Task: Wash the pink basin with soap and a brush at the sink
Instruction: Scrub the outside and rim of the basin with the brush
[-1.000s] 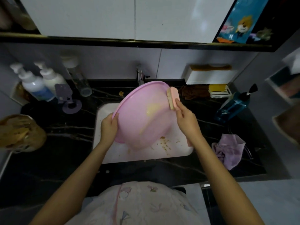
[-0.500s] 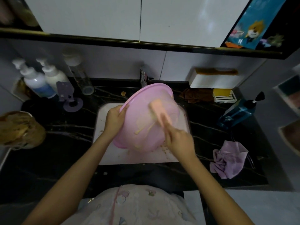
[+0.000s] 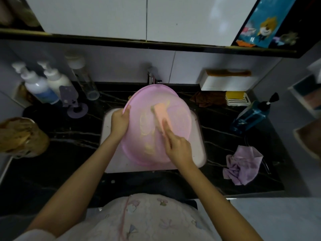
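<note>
The pink basin (image 3: 177, 119) is tilted over the white sink (image 3: 199, 153), its inside facing me and smeared with pale suds. My left hand (image 3: 119, 123) grips the basin's left rim, thumb inside. My right hand (image 3: 177, 148) holds a pink brush (image 3: 160, 113) by its near end and presses it against the basin's inner wall near the middle. The tap (image 3: 151, 76) stands behind the basin, partly hidden by its rim.
Two white pump bottles (image 3: 40, 84) and a clear tube stand at the back left. A blue pump bottle (image 3: 251, 115), a yellow soap on a white dish (image 3: 237, 98) and a brown cloth are at the right. A lilac cloth (image 3: 243, 164) lies on the black counter.
My right hand has carried the brush from the basin's right rim into its middle. The basin has tipped so its open side faces me more.
</note>
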Tool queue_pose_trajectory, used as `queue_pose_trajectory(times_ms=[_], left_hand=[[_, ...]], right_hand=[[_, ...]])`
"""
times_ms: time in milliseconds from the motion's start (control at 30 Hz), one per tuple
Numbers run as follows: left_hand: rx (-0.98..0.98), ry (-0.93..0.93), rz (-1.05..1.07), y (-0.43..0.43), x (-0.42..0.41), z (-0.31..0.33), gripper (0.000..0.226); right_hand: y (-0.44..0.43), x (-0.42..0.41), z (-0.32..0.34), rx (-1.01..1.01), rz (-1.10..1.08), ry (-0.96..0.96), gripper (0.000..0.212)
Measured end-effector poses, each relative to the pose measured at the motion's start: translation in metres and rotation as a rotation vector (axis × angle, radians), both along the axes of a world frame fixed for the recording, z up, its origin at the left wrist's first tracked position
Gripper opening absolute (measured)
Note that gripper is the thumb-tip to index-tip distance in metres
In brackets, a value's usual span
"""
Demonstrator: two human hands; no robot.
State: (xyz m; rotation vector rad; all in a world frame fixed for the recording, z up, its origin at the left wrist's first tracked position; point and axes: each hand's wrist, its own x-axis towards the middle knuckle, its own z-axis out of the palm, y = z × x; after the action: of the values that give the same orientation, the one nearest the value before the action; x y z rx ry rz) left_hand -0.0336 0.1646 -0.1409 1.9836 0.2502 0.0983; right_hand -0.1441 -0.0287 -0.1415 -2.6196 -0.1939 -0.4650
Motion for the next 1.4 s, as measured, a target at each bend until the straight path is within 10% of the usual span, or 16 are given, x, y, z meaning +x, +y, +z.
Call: queue_pose_trajectory(times_ms=[200,333,434,667,834,1000,1167,1401], left_hand=[[-0.02,-0.052,0.05,0.034,0.0,-0.012,0.041],[0.042,-0.145,0.012,0.021,-0.012,-0.006,0.046],[0.066,-0.157,0.023,0.014,-0.016,-0.004,0.049],[0.061,-0.156,0.051,0.013,-0.025,-0.004,0.048],[0.12,-0.12,0.05,0.003,-0.034,0.002,0.047],[0.138,-0.129,0.022,0.006,-0.038,0.001,0.046],[0.188,-0.158,-0.019,-0.001,-0.042,0.002,0.045],[0.145,-0.165,0.006,0.012,-0.03,-0.004,0.043]], right_hand=[[-0.053,-0.029,-0.038,-0.249,0.067,0.262,0.06],[-0.037,-0.001,-0.02,0.44,-0.364,0.438,0.047],[0.032,-0.023,-0.006,0.649,-0.217,0.354,0.049],[0.006,-0.013,-0.023,0.724,-0.586,0.565,0.061],[0.046,-0.008,0.019,0.673,-0.29,0.412,0.055],[0.023,0.008,0.004,0.747,-0.578,0.625,0.056],[0.051,-0.016,0.023,0.819,-0.38,0.478,0.051],[0.013,0.0,0.017,0.569,-0.513,0.568,0.056]])
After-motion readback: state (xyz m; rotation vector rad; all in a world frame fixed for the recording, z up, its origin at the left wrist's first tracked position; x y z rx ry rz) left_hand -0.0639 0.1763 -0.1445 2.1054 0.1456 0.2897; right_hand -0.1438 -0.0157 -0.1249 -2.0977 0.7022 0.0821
